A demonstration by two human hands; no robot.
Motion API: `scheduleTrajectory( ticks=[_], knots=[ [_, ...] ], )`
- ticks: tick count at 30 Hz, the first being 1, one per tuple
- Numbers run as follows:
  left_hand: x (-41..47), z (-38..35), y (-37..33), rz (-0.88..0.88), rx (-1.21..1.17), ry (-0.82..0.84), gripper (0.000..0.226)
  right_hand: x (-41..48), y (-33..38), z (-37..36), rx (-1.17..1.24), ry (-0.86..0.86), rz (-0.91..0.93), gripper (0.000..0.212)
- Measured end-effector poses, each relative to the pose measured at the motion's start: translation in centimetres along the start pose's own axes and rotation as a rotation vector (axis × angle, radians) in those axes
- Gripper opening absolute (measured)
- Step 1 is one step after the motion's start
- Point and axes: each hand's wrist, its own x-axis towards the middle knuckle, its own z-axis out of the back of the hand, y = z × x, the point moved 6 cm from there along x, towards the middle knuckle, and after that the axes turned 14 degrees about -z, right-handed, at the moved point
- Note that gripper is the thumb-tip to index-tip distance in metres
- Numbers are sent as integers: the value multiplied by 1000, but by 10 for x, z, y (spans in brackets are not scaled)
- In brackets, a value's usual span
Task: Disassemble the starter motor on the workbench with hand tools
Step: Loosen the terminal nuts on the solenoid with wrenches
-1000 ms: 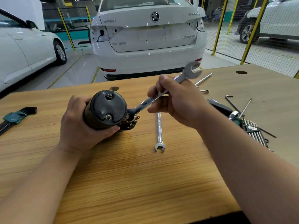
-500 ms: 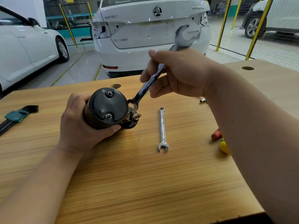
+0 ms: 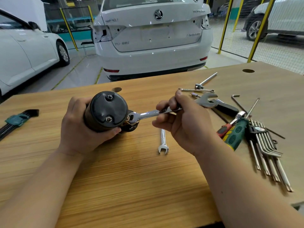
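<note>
Counter: starter motor left of centre, end cap toward camera. Left hand wraps housing. Right hand pinches wrench, ring end on terminal nut. Handle, raised half a second ago, now near level: loosening stroke likely in progress.

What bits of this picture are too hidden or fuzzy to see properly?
Head view only:
Body of the starter motor: hidden behind its own front face and the left hand.
Size stamp on the wrench: blurred, partly under the right hand.
The green key set: cut off by the left edge.
</note>
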Motion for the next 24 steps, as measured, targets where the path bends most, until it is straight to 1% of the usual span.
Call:
scheduleTrajectory(
  ticks=[2,3,6,9,12,14,16,20,24],
  knots=[
    [1,0,0,-9,-9,4,63,-1,-4,-3,2,21,-5,47],
    [2,1,0,-13,-11,5,63,-1,-6,-4,5,30,-5,48],
    [2,0,-1,-5,-30,18,73,1,-6,-3,-8,30,5,51],
    [1,1,-2,-16,-33,11,70,6,-2,-1,-55,23,-1,44],
    [1,1,-2,-24,-37,-4,62,14,7,-2,-114,59,-21,41],
    [1,1,-1,-16,-35,0,59,21,14,-6,-194,87,-33,41],
    [1,1,0,-17,-24,8,63,28,23,-11,-281,105,-44,39],
    [2,2,0,-18,-31,16,62,41,41,-27,-482,115,-48,36],
    [4,6,-3,-11,-98,26,64,49,54,-49,-674,132,-63,32]
  ],
)
